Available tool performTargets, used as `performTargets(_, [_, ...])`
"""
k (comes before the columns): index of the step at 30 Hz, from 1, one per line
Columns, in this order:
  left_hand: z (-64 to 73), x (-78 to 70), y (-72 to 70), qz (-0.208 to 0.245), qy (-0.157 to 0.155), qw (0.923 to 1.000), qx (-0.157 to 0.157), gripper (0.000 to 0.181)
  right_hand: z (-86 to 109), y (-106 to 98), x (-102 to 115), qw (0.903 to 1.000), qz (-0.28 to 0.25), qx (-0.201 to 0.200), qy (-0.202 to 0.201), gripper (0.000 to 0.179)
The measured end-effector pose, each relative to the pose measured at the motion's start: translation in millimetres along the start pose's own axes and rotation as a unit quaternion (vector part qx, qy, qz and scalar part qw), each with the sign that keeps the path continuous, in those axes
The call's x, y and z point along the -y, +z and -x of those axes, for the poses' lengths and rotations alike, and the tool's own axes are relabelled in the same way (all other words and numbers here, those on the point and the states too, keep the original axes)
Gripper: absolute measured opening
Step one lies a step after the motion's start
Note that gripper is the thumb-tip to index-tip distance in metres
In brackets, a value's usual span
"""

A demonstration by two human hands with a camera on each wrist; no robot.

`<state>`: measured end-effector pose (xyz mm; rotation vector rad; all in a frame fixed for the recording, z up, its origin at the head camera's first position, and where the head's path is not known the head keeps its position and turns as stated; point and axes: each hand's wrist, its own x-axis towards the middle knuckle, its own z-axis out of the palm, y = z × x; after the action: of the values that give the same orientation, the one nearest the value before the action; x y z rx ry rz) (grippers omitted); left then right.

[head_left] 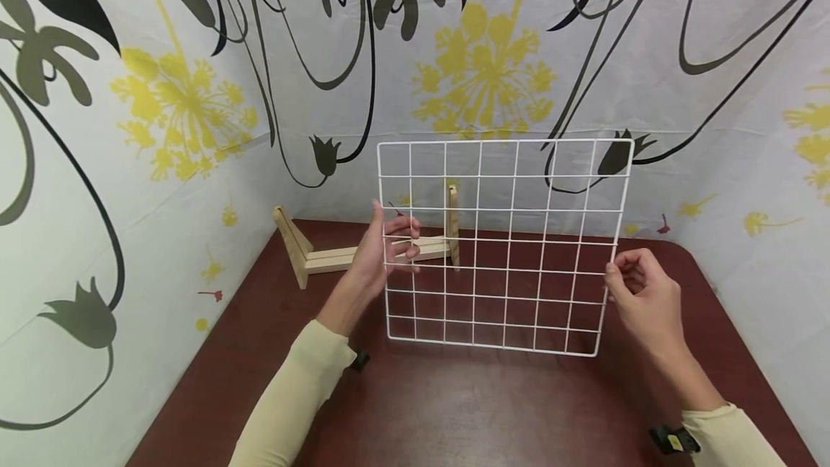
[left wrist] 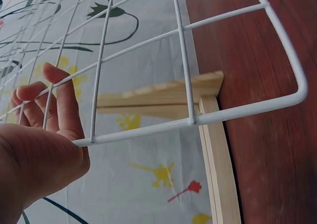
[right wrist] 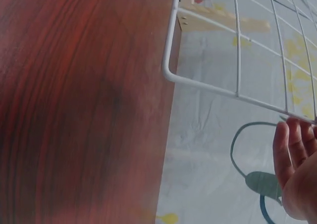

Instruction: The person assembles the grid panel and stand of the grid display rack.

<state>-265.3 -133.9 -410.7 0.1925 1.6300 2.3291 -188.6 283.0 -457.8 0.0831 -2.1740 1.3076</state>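
Your head camera looks forward and down over table (head_left: 493, 409), stand (head_left: 333, 260) and grid (head_left: 509, 241). The left wrist camera (head_left: 360, 359), close in, faces through it, your left hand (left wrist: 47, 149) at nine o'clock; the right wrist camera (head_left: 676, 439), also near, faces past its corner, your right hand (right wrist: 301, 182) at four. All three share grid and stand.

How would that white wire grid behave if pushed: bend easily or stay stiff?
The white wire grid would probably stay stiff, since its straight crossing wires meet a thicker rim. It is likely light for its size, being mostly open gaps.
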Motion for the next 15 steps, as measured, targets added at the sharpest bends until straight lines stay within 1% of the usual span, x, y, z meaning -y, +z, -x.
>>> performTargets(5, [-1.3,-2.7,-3.2,-0.014,0.033,0.9994,0.002,0.092,2.0,5,3,1.0,0.004,-0.004,-0.005,0.012])
performTargets(7, [-1.1,-2.9,-3.9,-0.019,0.044,0.9988,-0.003,0.093,2.1,8,3,1.0,0.002,-0.006,-0.003,0.012])
performTargets(11, [1.2,-1.3,-3.3,-0.024,0.063,0.9975,-0.022,0.094,2.5,13,1,0.9999,-0.003,-0.015,0.0,0.012])
performTargets(15, [2.0,0.8,-0.4,-0.026,0.086,0.9952,-0.038,0.095,4.2,17,2,0.9994,0.008,-0.033,-0.01,0.013])
